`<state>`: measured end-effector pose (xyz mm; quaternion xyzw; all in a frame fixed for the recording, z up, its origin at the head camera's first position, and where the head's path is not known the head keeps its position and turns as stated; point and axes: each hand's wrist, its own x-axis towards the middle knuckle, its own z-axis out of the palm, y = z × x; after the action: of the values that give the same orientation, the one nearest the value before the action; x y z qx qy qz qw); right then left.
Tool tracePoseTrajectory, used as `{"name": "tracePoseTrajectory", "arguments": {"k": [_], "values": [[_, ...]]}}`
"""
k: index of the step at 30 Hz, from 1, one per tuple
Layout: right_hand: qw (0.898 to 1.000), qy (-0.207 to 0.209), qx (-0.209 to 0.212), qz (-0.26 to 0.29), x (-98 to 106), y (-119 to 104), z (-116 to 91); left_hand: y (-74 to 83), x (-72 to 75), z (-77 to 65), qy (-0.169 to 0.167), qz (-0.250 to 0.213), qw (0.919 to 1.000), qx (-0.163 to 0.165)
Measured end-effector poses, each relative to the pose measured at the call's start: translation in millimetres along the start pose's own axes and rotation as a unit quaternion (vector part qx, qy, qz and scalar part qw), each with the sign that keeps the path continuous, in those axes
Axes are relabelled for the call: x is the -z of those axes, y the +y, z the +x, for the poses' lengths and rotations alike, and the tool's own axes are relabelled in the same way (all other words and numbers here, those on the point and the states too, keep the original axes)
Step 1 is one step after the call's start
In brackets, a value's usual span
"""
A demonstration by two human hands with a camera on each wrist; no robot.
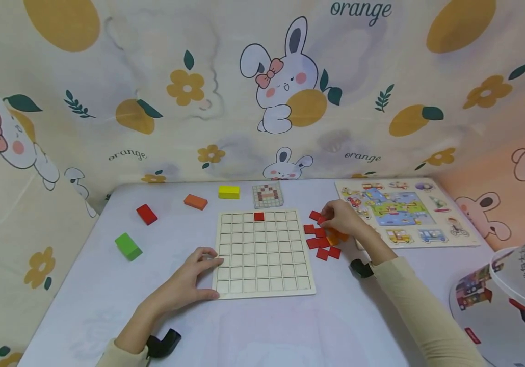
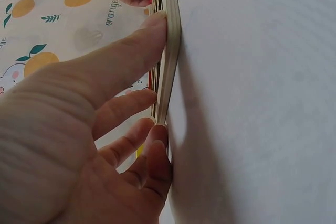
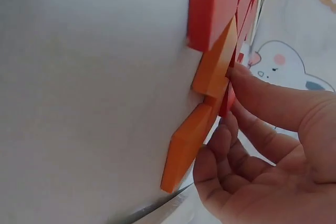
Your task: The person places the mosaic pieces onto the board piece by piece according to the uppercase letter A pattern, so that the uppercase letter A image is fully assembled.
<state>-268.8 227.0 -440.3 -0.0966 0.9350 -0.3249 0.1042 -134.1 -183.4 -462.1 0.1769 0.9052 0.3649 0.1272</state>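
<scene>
A pale square grid board (image 1: pixel 262 255) lies on the table, with one red tile (image 1: pixel 259 217) in its top row. My left hand (image 1: pixel 193 280) rests along the board's left side, fingertips touching the edge and thumb by the near corner. In the left wrist view the thumb (image 2: pixel 126 59) lies against the board's rim (image 2: pixel 170 45). To the right of the board, my right hand (image 1: pixel 342 218) pinches a red tile (image 3: pixel 229 99) between thumb and fingertips. Beneath and beside it spread several loose red tiles (image 1: pixel 322 242) and orange tiles (image 3: pixel 186 148).
Behind the board lies a small pixel-pattern card (image 1: pixel 268 195). Yellow (image 1: pixel 229 192), orange (image 1: pixel 195 202), red (image 1: pixel 147 214) and green (image 1: pixel 128 246) blocks curve around the left. A picture puzzle board (image 1: pixel 404 214) lies at back right, and a white printed tub (image 1: pixel 505 300) stands at near right.
</scene>
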Motion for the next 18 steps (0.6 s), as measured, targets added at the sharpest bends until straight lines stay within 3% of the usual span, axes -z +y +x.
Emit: {"name": "tracePoseTrajectory", "arguments": {"k": [4, 9, 12, 18], "values": [[1.000, 0.005, 0.002, 0.008, 0, -4, -1, 0.0, -0.1, 0.0, -0.003, 0.000, 1.0000, 0.000], [0.997, 0.005, 0.073, 0.039, -6, -20, 5, -0.2, 0.2, -0.6, -0.003, 0.004, 1.0000, -0.001], [0.990, -0.033, 0.118, 0.074, -17, -41, 14, -0.5, 0.5, -1.1, -0.002, 0.005, 1.0000, -0.003], [0.971, -0.119, 0.165, 0.124, -49, -96, 36, -1.5, 0.4, -0.4, -0.001, 0.009, 0.9999, -0.008]]}}
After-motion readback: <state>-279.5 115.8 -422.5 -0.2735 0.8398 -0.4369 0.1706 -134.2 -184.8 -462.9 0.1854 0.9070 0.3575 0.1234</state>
